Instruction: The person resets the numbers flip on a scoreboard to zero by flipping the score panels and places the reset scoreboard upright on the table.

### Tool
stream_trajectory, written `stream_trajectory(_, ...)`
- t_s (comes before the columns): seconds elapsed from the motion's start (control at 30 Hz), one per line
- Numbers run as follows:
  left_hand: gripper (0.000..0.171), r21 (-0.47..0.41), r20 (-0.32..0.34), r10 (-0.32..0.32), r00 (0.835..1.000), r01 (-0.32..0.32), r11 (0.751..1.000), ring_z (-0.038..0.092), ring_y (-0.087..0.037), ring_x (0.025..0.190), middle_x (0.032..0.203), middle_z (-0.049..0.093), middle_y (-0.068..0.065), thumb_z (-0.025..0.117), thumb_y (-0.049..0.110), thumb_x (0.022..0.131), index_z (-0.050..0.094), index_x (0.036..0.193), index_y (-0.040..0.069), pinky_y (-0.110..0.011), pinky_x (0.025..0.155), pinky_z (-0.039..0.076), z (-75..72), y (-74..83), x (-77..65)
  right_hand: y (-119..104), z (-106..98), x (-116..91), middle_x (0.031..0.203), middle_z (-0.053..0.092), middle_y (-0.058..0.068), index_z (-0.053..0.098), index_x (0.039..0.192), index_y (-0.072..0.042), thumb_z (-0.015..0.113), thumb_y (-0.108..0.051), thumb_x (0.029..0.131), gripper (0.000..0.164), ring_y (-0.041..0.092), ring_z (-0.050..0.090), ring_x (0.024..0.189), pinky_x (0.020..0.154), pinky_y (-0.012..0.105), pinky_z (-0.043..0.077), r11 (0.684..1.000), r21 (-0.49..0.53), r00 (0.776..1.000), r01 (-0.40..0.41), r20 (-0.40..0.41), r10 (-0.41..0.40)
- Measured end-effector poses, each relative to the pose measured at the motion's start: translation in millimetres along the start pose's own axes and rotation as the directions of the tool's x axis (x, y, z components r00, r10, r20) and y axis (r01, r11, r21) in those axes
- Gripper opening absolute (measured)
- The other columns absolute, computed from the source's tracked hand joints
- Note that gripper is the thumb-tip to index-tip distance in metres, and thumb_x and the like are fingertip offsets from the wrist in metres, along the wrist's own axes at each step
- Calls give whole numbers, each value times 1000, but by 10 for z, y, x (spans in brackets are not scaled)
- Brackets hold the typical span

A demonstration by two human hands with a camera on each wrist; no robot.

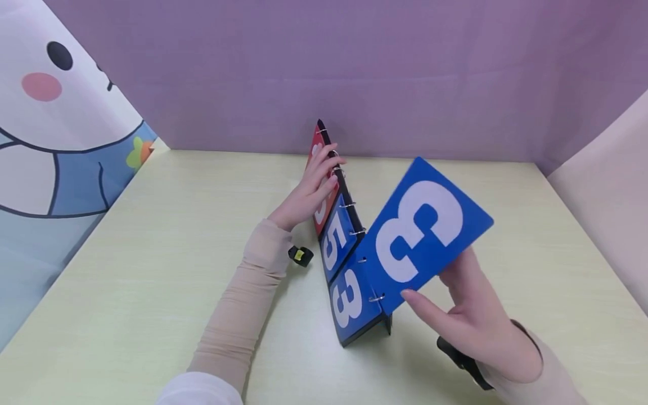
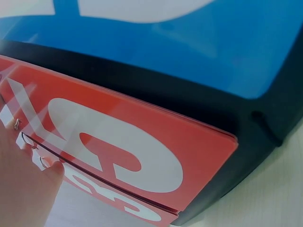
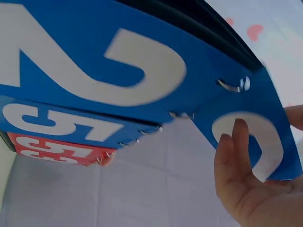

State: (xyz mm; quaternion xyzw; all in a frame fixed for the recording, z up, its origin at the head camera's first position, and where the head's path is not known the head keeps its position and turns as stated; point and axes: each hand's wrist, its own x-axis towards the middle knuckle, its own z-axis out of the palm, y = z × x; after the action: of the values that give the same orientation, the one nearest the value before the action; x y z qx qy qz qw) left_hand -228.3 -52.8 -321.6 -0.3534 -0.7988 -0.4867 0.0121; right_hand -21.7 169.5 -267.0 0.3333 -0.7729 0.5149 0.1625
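The glossy blue card (image 1: 417, 236), a stiff rectangle bearing a white 3, is raised on 2 metal rings (image 1: 377, 298) from a black tent-shaped scoreboard (image 1: 349, 192). The right hand (image 1: 478, 318) pinches its edge, thumb on the near face, fingers behind. Blue cards (image 1: 347, 301) reading 5 and 3 lie below; the left hand (image 1: 310, 191) rests over red cards (image 1: 324, 211), fingers spread. The pale counter (image 1: 202, 236) meets creased purple cloth (image 1: 354, 73).

The scoreboard (image 1: 334, 244) stood on the table (image 1: 126, 281), cloth (image 1: 354, 79) behind it, left hand (image 1: 310, 192) on its far half, right hand (image 1: 476, 323) to its right.
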Motion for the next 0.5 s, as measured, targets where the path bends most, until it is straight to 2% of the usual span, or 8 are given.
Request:
stream_trajectory(0.07, 38, 0, 0, 2, 1000, -2, 1000, -8, -16, 147, 158, 9, -3, 38, 23, 101, 40, 137, 12, -54, 113, 6, 4, 0, 3, 2, 54, 10, 141, 43, 17, 24, 144, 6, 67, 1, 81, 77, 10, 52, 120, 95, 19, 44, 994, -98, 999, 43, 2, -43)
stream_trajectory(0.13, 38, 2, 1, 5, 1000, -5, 1000, -9, -16, 147, 158, 9, -4, 39, 22, 101, 40, 137, 12, -54, 113, 6, 8, -2, 3, 3, 118, 20, 135, 51, 16, 37, 139, 7, 63, -11, 88, 60, 9, 53, 120, 95, 19, 43, 976, -192, 994, 105, 4, -106)
stream_trajectory(0.23, 37, 2, -1, 21, 1000, -21, 1000, -10, -16, 147, 157, 10, -5, 39, 21, 100, 41, 136, 11, -53, 113, 4, 12, -7, 8, 30, 207, 41, 120, 61, 20, 56, 121, 11, 53, -22, 94, 43, 15, 58, 114, 95, 22, 44, 927, -287, 967, 242, -9, -255)
stream_trajectory(0.33, 37, 7, -3, 28, 1000, -28, 1000, -10, -16, 147, 157, 10, -4, 40, 21, 100, 42, 136, 12, -54, 113, 4, 16, -11, 15, 56, 276, 56, 97, 68, 18, 67, 99, 10, 53, -20, 94, 33, 18, 65, 90, 79, 23, 52, 861, -369, 919, 350, -43, -392)
stream_trajectory(0.4, 37, 26, -8, 45, 999, -45, 999, -10, -20, 147, 157, 12, -6, 40, 20, 100, 42, 135, 10, -53, 113, 2, 15, -13, 24, 69, 315, 77, 81, 68, 13, 70, 87, 8, 55, -16, 92, 29, 21, 63, 71, 66, 25, 53, 799, -429, 869, 420, -63, -491)
stream_trajectory(0.5, 38, 50, -10, 48, 999, -48, 998, -9, -22, 147, 157, 12, -7, 39, 20, 100, 42, 136, 10, -50, 114, 0, 15, -15, 25, 65, 374, 98, 72, 68, 12, 71, 78, 7, 57, -13, 90, 27, 22, 61, 62, 57, 28, 50, 709, -508, 804, 489, -52, -592)
